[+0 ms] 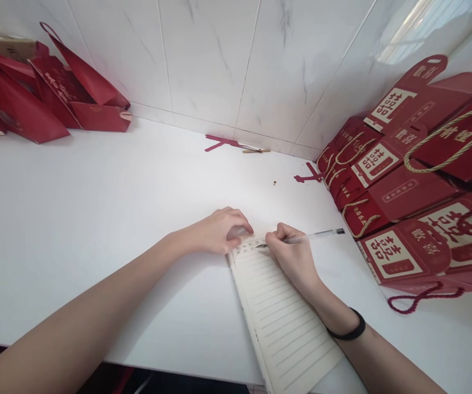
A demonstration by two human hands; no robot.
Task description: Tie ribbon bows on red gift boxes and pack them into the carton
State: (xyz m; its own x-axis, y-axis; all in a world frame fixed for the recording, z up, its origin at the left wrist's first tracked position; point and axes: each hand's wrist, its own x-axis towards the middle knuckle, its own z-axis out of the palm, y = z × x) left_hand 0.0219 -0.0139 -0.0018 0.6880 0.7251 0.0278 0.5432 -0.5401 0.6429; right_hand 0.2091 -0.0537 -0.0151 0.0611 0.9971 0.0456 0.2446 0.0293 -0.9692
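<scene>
Red gift boxes (pixel 400 191) crowd the white table's (pixel 75 219) right side, folded red bags (pixel 14 104) its left.

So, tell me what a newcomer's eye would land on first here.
The stack of red gift boxes with gold rope handles, piled at the right. Then the right hand writing with a pen at the top of a lined notebook, the left hand pressing the page; more red bags lie far left.

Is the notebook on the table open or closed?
Open. The notebook shows a lined page facing up, with writing on its top lines under the pen.
</scene>
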